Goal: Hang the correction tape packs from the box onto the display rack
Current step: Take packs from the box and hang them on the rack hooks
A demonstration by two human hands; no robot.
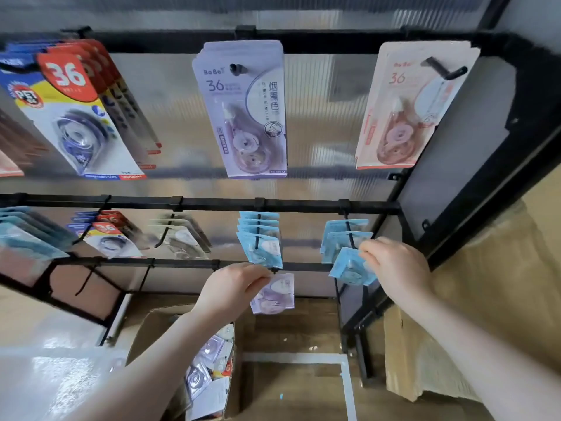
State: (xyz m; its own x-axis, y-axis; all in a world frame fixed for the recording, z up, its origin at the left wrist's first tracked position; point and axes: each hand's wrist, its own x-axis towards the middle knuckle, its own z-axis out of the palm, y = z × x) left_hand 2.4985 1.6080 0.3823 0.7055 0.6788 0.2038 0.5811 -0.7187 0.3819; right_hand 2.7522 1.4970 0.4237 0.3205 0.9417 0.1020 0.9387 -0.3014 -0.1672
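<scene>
Looking down from head height at a black display rack (194, 203) with clear ribbed backing, hung with carded correction tape packs. On the top rail, from left to right, hang red, white and blue packs marked 36 (71, 113), a stack of lilac packs (243, 112) and a stack of pale pink packs (406, 107). On the middle rail hang teal packs at the far left edge (25, 235), more red and blue packs (106, 235), grey packs (182, 238), and two pegs of light blue packs, one near the centre (259, 238) and one further right (344, 238).

Below, an open cardboard box (145, 332) stands on the wooden floor, holding more packs in clear blisters (209, 372). The left hand (233, 288) reaches up past the box and pinches the top edge of a lilac pack (274, 294), which hangs at a peg on the lowest rail; whether it is already threaded on the peg cannot be told. The right hand (394, 268) pinches the frontmost light blue pack (352, 268) at the tip of the right-hand peg, tilted forward. Flattened brown cardboard (485, 299) leans at the far right.
</scene>
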